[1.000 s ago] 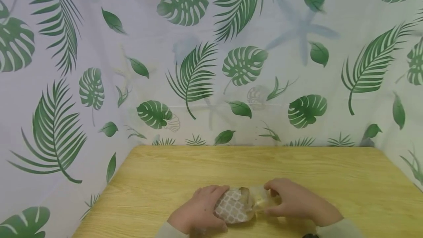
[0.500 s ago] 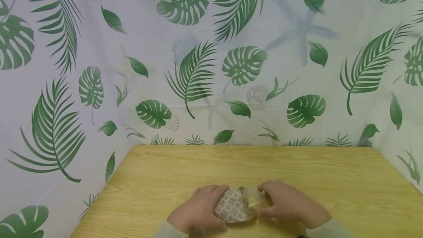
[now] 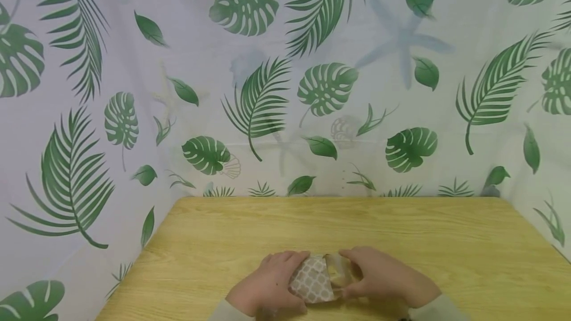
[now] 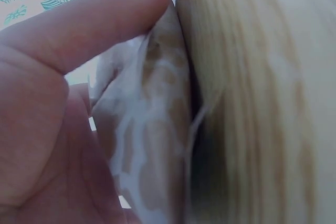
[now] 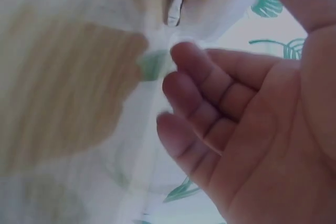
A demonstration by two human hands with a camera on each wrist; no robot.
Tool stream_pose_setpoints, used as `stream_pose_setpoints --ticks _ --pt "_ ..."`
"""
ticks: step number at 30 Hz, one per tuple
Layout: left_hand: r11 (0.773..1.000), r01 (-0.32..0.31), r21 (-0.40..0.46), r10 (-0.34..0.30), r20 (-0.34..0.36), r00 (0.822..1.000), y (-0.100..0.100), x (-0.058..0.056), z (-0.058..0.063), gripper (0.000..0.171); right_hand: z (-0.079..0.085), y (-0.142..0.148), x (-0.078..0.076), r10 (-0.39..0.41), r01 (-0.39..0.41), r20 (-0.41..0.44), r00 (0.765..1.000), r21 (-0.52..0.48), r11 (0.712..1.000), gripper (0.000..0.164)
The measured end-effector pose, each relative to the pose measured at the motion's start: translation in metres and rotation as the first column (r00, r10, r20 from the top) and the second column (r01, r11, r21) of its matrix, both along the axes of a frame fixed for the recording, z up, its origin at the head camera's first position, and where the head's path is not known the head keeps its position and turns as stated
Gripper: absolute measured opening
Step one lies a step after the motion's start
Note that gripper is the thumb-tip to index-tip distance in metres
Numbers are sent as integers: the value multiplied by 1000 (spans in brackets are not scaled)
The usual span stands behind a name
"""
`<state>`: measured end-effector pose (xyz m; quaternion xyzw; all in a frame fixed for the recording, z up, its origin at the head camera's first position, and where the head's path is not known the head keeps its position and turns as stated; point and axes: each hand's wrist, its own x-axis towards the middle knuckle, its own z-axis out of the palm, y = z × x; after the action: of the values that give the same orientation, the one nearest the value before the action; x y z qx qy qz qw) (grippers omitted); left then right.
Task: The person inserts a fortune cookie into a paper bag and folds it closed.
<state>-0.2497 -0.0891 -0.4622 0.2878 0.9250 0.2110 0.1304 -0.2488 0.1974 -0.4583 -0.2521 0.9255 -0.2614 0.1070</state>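
A small packet [image 3: 311, 277] with a white lattice pattern on beige lies at the table's near side. At its right end is crinkled clear plastic [image 3: 337, 267], through which the wood shows. My left hand [image 3: 273, 280] grips the packet's left end; in the left wrist view its thumb [image 4: 121, 17] presses along the patterned side. My right hand [image 3: 384, 274] holds the plastic end between thumb and fingers. Up close in the right wrist view, several fingers [image 5: 202, 114] curl loosely beside the see-through film [image 5: 142, 145]. What lies inside the plastic is unclear.
The light wooden table [image 3: 250, 222] spreads beyond both hands. A white curtain [image 3: 285, 177] printed with green leaves stands behind it and along both sides.
My right hand has moved left, closer to the patterned packet, and the clear plastic has bunched shorter. My left hand has stayed in place on the packet.
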Motion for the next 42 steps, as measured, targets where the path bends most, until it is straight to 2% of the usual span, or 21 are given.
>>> stream_pose_setpoints --ticks 4,8,11,15,19,25,32,36,42 --pt "1000 -6 5 6 11 1000 0 0 -1 101 -2 9 -3 45 -41 55 997 -56 998 92" --pt "1000 -7 -1 7 6 1000 1 0 -2 100 -1 18 -4 46 -33 129 991 -96 995 88" --pt "1000 -6 -9 6 2 1000 2 -1 -2 101 0 25 -6 38 -17 164 986 -129 992 68" --pt "1000 -9 -16 9 6 1000 2 0 -2 101 -1 30 -8 36 -16 140 990 -139 990 33" --pt "1000 -9 -19 9 7 1000 2 0 -1 101 -4 26 -7 38 -18 142 989 -142 990 20" --pt "1000 0 -21 -1 -6 1000 2 0 -1 101 -4 15 -2 49 -10 191 980 -200 980 13" --pt "1000 -19 -17 19 23 1000 2 1 0 102 -7 1 -1 29 11 168 985 -229 973 16" --pt "1000 -20 -16 20 33 999 1 0 1 102 -9 -9 -2 32 21 193 981 -264 964 18" --pt "1000 -10 -2 10 14 1000 2 -1 -1 102 -11 -6 -4 32 44 242 970 -303 952 15"
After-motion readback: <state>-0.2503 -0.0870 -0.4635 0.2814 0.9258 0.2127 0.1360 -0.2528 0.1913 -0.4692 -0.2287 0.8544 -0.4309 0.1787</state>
